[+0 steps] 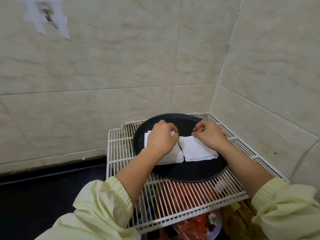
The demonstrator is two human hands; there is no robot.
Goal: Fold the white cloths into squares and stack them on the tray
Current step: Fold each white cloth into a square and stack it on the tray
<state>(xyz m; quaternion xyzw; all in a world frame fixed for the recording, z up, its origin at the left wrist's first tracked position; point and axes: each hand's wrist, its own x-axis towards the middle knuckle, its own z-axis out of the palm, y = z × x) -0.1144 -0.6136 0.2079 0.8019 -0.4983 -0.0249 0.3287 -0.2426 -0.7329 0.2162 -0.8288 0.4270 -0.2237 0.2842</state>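
So I've got my left hand [161,138] and right hand [208,135] both pinching far corners of the folded white cloth [199,150] on the black tray [190,172].

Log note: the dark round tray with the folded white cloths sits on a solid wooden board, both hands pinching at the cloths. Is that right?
One detail is off. The head view shows the dark round tray resting on a white wire rack, not a wooden board. The rest stands: folded white cloths lie on it, and the left hand and right hand both pinch at them.
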